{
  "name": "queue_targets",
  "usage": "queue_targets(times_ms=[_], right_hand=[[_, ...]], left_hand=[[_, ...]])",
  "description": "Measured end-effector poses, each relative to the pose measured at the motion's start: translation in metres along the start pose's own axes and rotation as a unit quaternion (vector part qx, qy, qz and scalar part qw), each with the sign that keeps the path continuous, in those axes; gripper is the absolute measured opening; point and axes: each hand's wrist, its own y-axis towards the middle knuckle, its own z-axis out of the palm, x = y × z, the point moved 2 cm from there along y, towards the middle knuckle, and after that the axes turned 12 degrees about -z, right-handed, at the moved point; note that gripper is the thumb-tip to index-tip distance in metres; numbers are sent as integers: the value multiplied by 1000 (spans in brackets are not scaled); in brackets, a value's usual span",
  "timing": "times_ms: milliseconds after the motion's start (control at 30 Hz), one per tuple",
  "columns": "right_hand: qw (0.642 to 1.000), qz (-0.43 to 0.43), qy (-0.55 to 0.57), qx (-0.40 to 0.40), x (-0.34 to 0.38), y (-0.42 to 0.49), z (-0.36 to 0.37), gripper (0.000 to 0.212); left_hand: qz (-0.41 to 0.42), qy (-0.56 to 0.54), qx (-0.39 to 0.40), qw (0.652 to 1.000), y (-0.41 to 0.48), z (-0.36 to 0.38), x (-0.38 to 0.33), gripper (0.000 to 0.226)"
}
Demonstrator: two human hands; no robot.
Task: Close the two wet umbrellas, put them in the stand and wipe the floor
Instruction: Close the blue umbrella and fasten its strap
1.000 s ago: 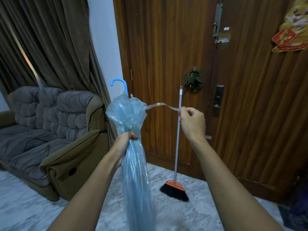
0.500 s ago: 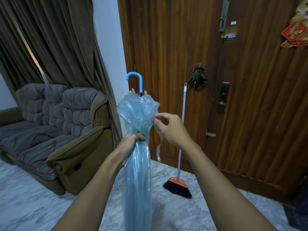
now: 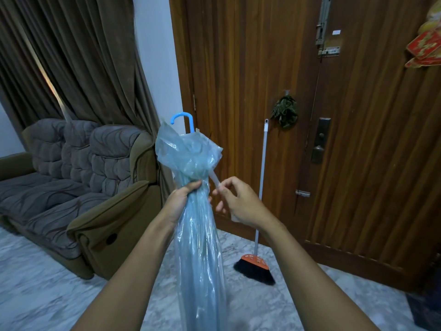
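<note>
Before the door (image 3: 238, 68), umbrella (image 3: 200, 247) stands upright, handle (image 3: 182, 119) topmost.

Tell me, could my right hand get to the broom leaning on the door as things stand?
Probably yes. The broom stands just beyond the right hand with nothing between them, but that hand is pinching the strap of the umbrella and would have to let go first.

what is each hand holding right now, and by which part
The left hand grips the closed blue umbrella around its gathered canopy, just below the flared edge. The right hand pinches the umbrella's closure strap.
</note>
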Motion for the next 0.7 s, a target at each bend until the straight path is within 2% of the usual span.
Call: queue_targets(times_ms=[100,233,300,367,433,567,700], right_hand=[[1000,27,-11,11,1,5,12,21],[998,59,-1,-15,0,7,15,40],[997,72,22,-29,0,6,14,40],[993,76,42,-78,0,5,14,37],[989,58,-13,-134,0,4,10,36],[967,40,-153,-198,8,-1,-6,31],[953,-7,-188,-236,23,1,-20,28]], left_hand=[[6,12,20,1000,1,5,1,53],[1,25,34,999,6,6,5,51],[-2,34,29,999,7,4,5,49],[0,42,12,999,8,3,4,50],[12,44,-9,999,9,1,3,54],[32,35,-50,998,11,-5,4,62],[22,36,-45,998,8,-6,5,65]])
